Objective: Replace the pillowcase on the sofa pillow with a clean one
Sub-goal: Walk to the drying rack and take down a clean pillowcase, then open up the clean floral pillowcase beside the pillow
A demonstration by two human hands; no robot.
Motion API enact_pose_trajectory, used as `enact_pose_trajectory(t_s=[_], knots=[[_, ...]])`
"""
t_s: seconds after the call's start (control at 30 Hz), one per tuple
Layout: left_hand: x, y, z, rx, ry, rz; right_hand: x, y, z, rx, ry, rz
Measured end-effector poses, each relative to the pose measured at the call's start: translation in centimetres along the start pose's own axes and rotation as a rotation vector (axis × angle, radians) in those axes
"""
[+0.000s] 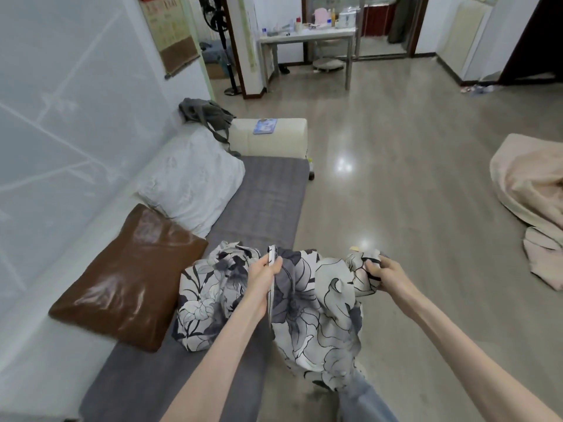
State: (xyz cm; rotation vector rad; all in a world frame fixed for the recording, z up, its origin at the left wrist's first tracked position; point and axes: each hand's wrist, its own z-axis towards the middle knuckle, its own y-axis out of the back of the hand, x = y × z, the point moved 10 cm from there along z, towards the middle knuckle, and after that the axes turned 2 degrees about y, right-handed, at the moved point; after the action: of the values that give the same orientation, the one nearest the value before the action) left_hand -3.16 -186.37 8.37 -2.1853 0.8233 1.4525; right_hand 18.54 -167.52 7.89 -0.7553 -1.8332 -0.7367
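I see both hands out in front, each gripping the floral pillowcase. My left hand pinches a white hem edge between thumb and curled fingers, up near the top middle of the cloth. My right hand has its fingers curled round a bunched corner, off to the right and over the floor. The cloth sags between the 2 hands and hangs down in front of my leg; its left part lies crumpled on the grey sofa seat.

Just left of the cloth, a brown cushion leans against the sofa back, its corner close to the floral cloth. Behind it a white pillow rests on the seat, touching the brown cushion's top edge. A cream armrest closes the far end, with a small blue item on top and a grey bag beside it. A beige heap of cloth lies on the floor well to the right. A white table stands far back.
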Motion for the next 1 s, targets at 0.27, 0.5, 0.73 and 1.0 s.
enact_pose_trajectory(t_s=[0.27, 0.5, 0.73, 1.0], knots=[[-9.0, -1.2, 12.1, -0.163, -0.106, 0.075, 3.1, 3.0, 15.1, -0.020, 0.050, -0.274], [-19.1, -6.4, 21.7, -0.084, -0.313, 0.310, 7.6, 1.1, 29.0, 0.193, 0.032, -0.896], [-26.4, -9.0, 28.6, -0.087, -0.442, 0.477, 29.0, -11.3, 31.6, 0.438, 0.981, -0.645], [-32.0, -6.9, 36.2, -0.208, -0.573, 0.649, 35.4, -18.9, 39.7, 0.460, 1.210, -0.958]])
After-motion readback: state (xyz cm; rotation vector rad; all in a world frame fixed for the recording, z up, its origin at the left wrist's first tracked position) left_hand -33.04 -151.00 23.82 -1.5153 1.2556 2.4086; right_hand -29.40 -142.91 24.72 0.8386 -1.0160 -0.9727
